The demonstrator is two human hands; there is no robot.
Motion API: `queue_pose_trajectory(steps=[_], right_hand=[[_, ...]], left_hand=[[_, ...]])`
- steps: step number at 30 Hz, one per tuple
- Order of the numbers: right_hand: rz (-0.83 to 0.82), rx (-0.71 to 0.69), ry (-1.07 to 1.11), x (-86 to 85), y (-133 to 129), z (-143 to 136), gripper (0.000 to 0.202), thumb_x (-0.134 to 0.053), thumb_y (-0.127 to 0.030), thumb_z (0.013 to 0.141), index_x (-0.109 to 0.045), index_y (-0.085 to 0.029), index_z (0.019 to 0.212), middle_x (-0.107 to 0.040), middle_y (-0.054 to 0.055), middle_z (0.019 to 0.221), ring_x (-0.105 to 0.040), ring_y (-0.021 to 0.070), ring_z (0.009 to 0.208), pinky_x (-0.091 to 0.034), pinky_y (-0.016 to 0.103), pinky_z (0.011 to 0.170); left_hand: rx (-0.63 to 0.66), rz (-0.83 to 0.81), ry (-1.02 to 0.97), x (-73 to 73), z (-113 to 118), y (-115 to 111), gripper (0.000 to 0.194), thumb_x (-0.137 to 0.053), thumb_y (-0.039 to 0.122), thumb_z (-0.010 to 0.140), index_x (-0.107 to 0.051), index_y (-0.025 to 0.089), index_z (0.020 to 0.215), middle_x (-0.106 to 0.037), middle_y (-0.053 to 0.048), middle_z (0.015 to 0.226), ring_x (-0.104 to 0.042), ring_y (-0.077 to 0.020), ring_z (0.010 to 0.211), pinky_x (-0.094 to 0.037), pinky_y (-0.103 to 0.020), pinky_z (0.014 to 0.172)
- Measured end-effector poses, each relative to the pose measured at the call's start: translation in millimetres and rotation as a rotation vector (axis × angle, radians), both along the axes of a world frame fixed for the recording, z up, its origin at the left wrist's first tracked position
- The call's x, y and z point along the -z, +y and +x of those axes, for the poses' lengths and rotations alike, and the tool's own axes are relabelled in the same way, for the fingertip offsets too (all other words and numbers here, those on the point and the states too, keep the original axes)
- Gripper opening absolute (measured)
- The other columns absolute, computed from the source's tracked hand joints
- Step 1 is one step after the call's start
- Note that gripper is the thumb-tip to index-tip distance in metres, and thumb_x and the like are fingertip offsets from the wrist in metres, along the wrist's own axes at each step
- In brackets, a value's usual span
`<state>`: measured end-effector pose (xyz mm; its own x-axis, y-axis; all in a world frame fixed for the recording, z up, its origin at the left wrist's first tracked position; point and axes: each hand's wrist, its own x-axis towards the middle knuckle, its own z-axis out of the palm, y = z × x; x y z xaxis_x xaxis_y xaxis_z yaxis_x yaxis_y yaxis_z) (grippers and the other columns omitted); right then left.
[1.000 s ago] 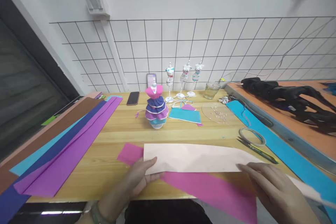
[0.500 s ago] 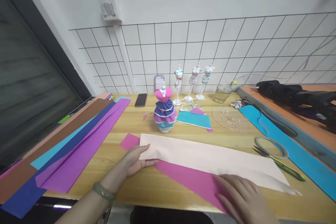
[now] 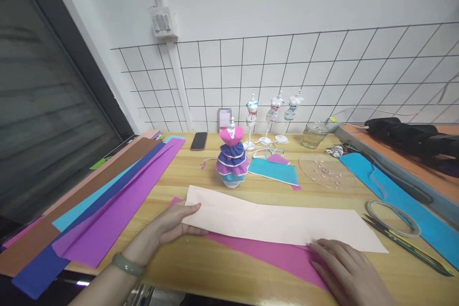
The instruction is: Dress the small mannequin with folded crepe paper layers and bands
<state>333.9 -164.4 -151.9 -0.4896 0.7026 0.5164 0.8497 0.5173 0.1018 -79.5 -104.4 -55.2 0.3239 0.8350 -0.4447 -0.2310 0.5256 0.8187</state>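
A long pale pink strip of crepe paper spans the table in front of me. My left hand pinches its left end, thumb on top and fingers underneath. My right hand rests at the strip's lower edge toward the right, its fingertips touching or holding that edge; their exact grip is hidden. Beneath the pale strip lies a magenta sheet, partly covered. Behind it stands a small dress form in a tiered pink, navy, purple and teal dress.
Coloured paper sheets lie at left. Three bare mini dress forms stand behind, beside a glass. Scissors, a tape roll, a blue sheet and a clear disc with small gems are at right. A phone lies behind.
The pale strip has been shifted slightly left and its right end now lies flatter. Both hands stay at its edges, and the camera view has turned a little.
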Motion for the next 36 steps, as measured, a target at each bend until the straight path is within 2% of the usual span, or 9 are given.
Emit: queue_pose_trajectory(steps=[7, 10, 13, 15, 20, 23, 27, 32, 36], right_hand=[[-0.01, -0.02, 0.046, -8.1, 6, -3, 0.033, -0.041, -0.038, 0.094, -0.066, -0.02, 0.107, -0.069, 0.01, 0.101, -0.063, 0.0237, 0.093, -0.048, 0.038, 0.08], [-0.024, -0.026, 0.034, -10.9, 9, -9, 0.032, -0.045, -0.037, 0.093, -0.063, -0.018, 0.112, -0.067, 0.012, 0.108, -0.062, 0.0255, 0.099, -0.047, 0.04, 0.083], [0.015, -0.04, 0.012, -13.6, 13, -14, 0.036, -0.042, -0.039, 0.094, -0.062, -0.016, 0.114, -0.066, 0.013, 0.112, -0.06, 0.0277, 0.103, -0.045, 0.042, 0.084], [0.019, -0.052, -0.006, -16.8, 16, -14, 0.037, -0.039, -0.038, 0.095, -0.062, -0.017, 0.114, -0.067, 0.011, 0.111, -0.061, 0.0275, 0.103, -0.044, 0.042, 0.084], [-0.01, -0.051, -0.046, -29.7, 21, -15, 0.035, -0.039, -0.039, 0.095, -0.064, -0.019, 0.11, -0.069, 0.008, 0.108, -0.062, 0.026, 0.101, -0.042, 0.043, 0.086], [-0.001, -0.057, -0.07, -33.4, 23, -20, 0.035, -0.043, -0.041, 0.093, -0.063, -0.019, 0.112, -0.069, 0.008, 0.108, -0.062, 0.0272, 0.101, -0.04, 0.045, 0.087], [-0.029, -0.046, -0.097, -29.2, 25, -27, 0.035, -0.046, -0.042, 0.091, -0.061, -0.02, 0.115, -0.068, 0.007, 0.112, -0.06, 0.0285, 0.105, -0.038, 0.048, 0.09], [-0.086, -0.02, -0.109, -20.4, 27, -27, 0.035, -0.045, -0.042, 0.092, -0.061, -0.021, 0.116, -0.068, 0.009, 0.112, -0.06, 0.0279, 0.104, -0.037, 0.051, 0.092], [-0.091, -0.016, -0.112, -18.2, 27, -25, 0.036, -0.043, -0.04, 0.093, -0.061, -0.021, 0.117, -0.065, 0.01, 0.118, -0.059, 0.0281, 0.107, -0.036, 0.051, 0.094]], left_hand=[[-0.122, -0.021, 0.035, -22.0, -8, -6, 0.038, -0.07, 0.025, 0.075, -0.062, 0.009, 0.109, -0.069, -0.017, 0.106, -0.065, -0.0314, 0.098, -0.053, -0.047, 0.085], [-0.109, -0.002, 0.066, -35.1, -9, -9, 0.037, -0.068, 0.023, 0.078, -0.062, 0.009, 0.111, -0.068, -0.017, 0.108, -0.064, -0.0321, 0.102, -0.052, -0.047, 0.086], [-0.105, 0.016, 0.087, -43.8, -11, -13, 0.033, -0.066, 0.022, 0.078, -0.064, 0.011, 0.109, -0.068, -0.015, 0.11, -0.061, -0.0317, 0.107, -0.052, -0.044, 0.086], [-0.131, 0.004, 0.11, -43.7, -14, -15, 0.032, -0.067, 0.022, 0.077, -0.065, 0.012, 0.107, -0.069, -0.015, 0.109, -0.062, -0.0314, 0.107, -0.053, -0.043, 0.085], [-0.158, 0.024, 0.117, -32.6, -20, -17, 0.026, -0.068, 0.023, 0.077, -0.068, 0.011, 0.1, -0.072, -0.013, 0.101, -0.065, -0.0284, 0.1, -0.052, -0.039, 0.088], [-0.156, 0.055, 0.084, -33.5, -19, -16, 0.025, -0.065, 0.022, 0.08, -0.068, 0.01, 0.102, -0.072, -0.012, 0.099, -0.067, -0.0258, 0.096, -0.053, -0.035, 0.087], [-0.195, 0.032, 0.08, -47.2, -22, -17, 0.032, -0.067, 0.02, 0.079, -0.065, 0.009, 0.109, -0.072, -0.013, 0.101, -0.068, -0.0253, 0.094, -0.054, -0.034, 0.085], [-0.288, 0.089, 0.127, -70.5, -40, -29, 0.026, -0.066, 0.017, 0.078, -0.067, 0.008, 0.103, -0.074, -0.009, 0.088, -0.07, -0.0226, 0.085, -0.056, -0.027, 0.073], [-0.434, 0.208, 0.152, -89.9, -69, -36, 0.027, -0.052, 0.008, 0.084, -0.061, 0.005, 0.109, -0.074, -0.005, 0.089, -0.065, -0.0231, 0.098, -0.053, -0.03, 0.082]])
